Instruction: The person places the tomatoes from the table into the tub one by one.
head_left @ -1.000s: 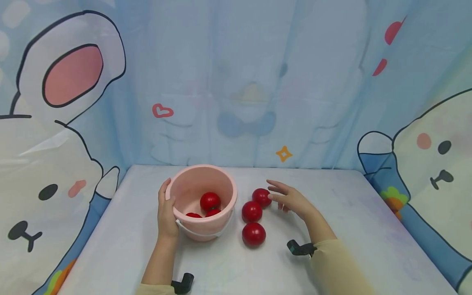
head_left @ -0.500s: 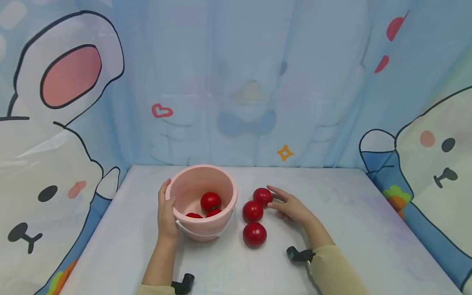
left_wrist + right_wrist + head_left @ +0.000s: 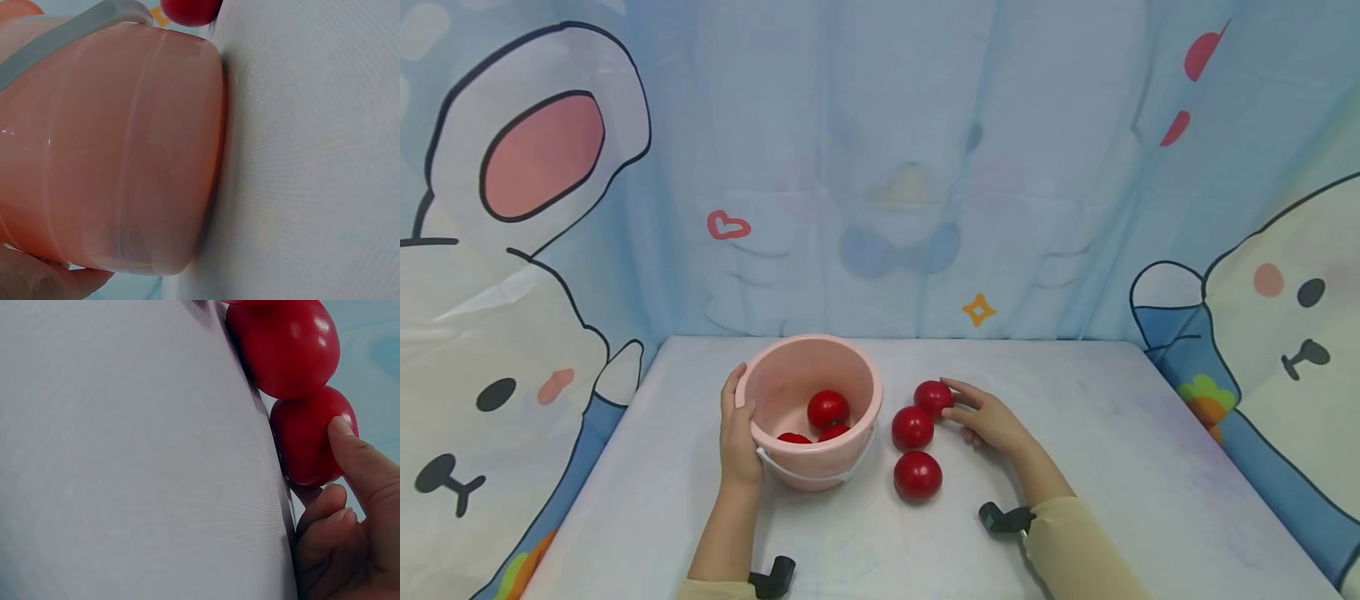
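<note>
Your left hand (image 3: 739,437) grasps the left wall of one pink bucket (image 3: 808,367), thumb over the rim, on the table (image 3: 1120,467) left of its centre line and nearer the back edge than the front. The bucket holds three red tomatoes (image 3: 827,409). Three more lie on the table just right of it: the farthest tomato (image 3: 932,396), the middle tomato (image 3: 912,427) and the nearest tomato (image 3: 917,475). Your right hand (image 3: 992,419) closes its fingers (image 3: 356,465) on the farthest tomato, which is touching the middle one.
</note>
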A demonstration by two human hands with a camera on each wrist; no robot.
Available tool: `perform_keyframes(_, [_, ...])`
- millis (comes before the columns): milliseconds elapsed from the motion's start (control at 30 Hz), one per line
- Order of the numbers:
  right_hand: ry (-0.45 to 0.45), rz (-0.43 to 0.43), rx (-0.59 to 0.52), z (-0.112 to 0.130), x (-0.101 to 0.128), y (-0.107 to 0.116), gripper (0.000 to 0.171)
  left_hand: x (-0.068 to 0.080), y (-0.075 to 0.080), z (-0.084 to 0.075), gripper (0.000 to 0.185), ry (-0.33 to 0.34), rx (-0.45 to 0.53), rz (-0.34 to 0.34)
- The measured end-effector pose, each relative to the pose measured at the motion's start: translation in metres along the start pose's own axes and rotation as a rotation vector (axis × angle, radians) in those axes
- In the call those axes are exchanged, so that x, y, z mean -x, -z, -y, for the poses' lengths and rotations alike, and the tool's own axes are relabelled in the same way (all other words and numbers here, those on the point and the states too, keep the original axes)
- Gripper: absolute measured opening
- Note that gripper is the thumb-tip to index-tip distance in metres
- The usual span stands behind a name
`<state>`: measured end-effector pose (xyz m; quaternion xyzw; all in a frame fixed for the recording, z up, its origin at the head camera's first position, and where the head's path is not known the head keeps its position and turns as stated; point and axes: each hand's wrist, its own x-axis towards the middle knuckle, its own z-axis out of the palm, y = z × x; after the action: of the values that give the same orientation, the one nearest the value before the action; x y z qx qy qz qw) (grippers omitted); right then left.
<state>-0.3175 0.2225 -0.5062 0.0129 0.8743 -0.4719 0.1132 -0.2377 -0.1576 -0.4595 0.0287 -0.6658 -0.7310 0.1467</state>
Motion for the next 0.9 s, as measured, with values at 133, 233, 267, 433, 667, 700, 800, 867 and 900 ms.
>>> perform_keyframes(133, [0.004, -0.006, -0.01, -0.001, 0.001, 0.0, 0.071, -0.001, -0.001, 0.0, 0.053, 0.0, -0.006, -0.002])
perform_keyframes(233, [0.006, -0.013, -0.012, -0.001, 0.0, 0.0, 0.073, 0.0, -0.001, -0.001, 0.052, 0.002, -0.006, -0.004])
perform_keyframes(267, [0.006, -0.016, -0.013, -0.001, 0.0, 0.0, 0.074, 0.0, -0.001, -0.001, 0.052, 0.003, -0.006, -0.005])
perform_keyframes(433, [0.003, -0.036, -0.032, -0.002, 0.0, 0.001, 0.073, 0.0, -0.001, -0.001, 0.052, 0.003, -0.007, -0.009])
perform_keyframes(667, [0.004, -0.051, -0.045, 0.0, -0.001, 0.008, 0.071, 0.0, -0.001, 0.0, 0.052, -0.005, -0.007, -0.011])
perform_keyframes(700, [0.012, -0.051, -0.045, 0.002, -0.001, 0.01, 0.07, 0.0, -0.001, 0.0, 0.052, -0.008, -0.005, -0.011])
perform_keyframes(800, [0.036, -0.052, -0.04, 0.01, -0.001, 0.016, 0.071, 0.0, -0.001, 0.001, 0.052, -0.012, -0.001, -0.01])
perform_keyframes(867, [0.05, -0.054, -0.044, 0.017, -0.001, 0.02, 0.072, -0.001, -0.001, 0.001, 0.052, -0.01, 0.001, -0.01])
perform_keyframes(900, [0.057, -0.056, -0.049, 0.021, -0.001, 0.022, 0.072, -0.001, 0.0, 0.001, 0.052, -0.008, 0.002, -0.009])
